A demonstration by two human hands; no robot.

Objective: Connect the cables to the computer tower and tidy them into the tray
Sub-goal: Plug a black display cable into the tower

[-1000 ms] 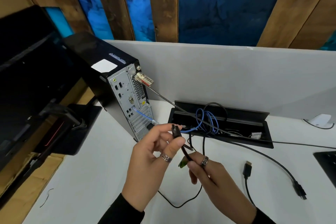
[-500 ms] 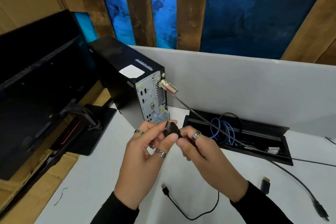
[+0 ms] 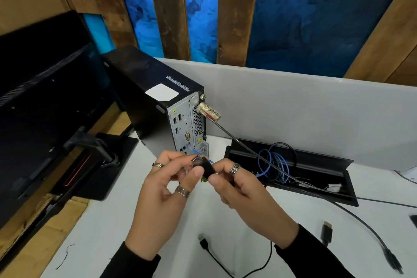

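While both hands pinch one small black cable plug [image 3: 206, 166], left hand [image 3: 162, 189] and right hand [image 3: 239, 187] meet just before the black computer tower's grey metal rear panel [image 3: 184, 128]; beside the tower, the recessed black cable tray [image 3: 320, 163] holds coiled blue cable [image 3: 274, 165].

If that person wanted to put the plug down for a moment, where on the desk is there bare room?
The white desk is bare on the near left, between the monitor base and the left hand. It is crowded on the right: a USB plug, an HDMI plug and black cables lie there, and the cable tray is full of wires.
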